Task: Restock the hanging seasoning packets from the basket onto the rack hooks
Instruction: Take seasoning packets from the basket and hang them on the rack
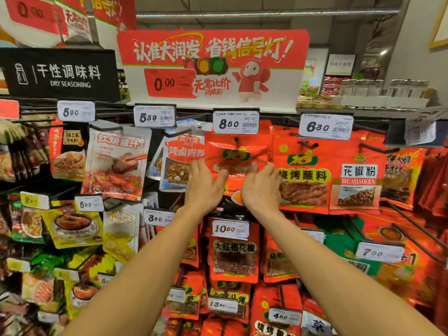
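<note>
From the head camera, your left hand and right hand are both raised to the red seasoning packet under the 8.50 price tag. The fingers of each hand lie against its lower sides, fairly straight; whether they pinch it or only steady it, I cannot tell. The packet's punched hole sits at the hook, so it looks hung or very nearly so. The basket is out of view.

The risk, as I judge it: if the hole has not fully cleared the hook tip, letting go would drop the packet; tugging it sideways could tear the hole.

Room is tight. The barbecue dip packet touches the red one on the right, the stew spice packet sits just beside on the left, and the tag overhangs the hook. Open space lies only toward you, so draw your hands straight back.
</note>
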`<act>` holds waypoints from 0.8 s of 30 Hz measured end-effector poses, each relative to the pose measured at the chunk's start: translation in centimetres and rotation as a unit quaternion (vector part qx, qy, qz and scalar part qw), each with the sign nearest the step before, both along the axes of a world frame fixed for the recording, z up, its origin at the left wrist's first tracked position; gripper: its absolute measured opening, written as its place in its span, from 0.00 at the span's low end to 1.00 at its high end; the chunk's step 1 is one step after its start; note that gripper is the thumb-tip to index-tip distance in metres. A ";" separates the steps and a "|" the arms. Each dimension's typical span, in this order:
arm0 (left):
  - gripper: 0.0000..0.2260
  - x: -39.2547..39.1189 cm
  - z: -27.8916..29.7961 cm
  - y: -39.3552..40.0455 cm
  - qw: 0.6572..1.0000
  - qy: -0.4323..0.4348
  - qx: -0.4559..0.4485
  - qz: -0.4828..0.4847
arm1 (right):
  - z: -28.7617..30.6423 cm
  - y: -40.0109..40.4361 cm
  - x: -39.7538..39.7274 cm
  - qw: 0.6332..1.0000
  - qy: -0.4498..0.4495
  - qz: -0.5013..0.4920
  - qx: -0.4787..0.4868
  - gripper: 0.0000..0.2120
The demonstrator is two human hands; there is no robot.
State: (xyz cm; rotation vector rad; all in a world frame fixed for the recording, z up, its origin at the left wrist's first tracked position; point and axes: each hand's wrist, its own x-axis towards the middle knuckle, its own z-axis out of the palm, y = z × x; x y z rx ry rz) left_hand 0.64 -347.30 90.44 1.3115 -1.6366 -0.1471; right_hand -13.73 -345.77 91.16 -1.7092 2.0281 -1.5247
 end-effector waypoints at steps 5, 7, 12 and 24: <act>0.38 0.4 -0.4 0.2 0.999 0.000 -0.035 0.004 | -0.8 0.4 0.7 1.000 -0.004 0.008 -0.024 0.32; 0.42 0.0 -1.3 1.0 0.999 0.005 -0.034 0.007 | -1.5 1.1 0.4 1.000 0.000 0.014 -0.016 0.34; 0.45 0.6 -1.2 2.2 1.000 0.015 0.014 -0.019 | -1.3 3.0 -0.5 0.998 0.014 0.052 0.011 0.33; 0.08 3.2 -1.5 11.7 0.949 0.282 0.137 -0.036 | 1.1 12.2 -6.7 0.964 -0.183 0.191 -0.022 0.09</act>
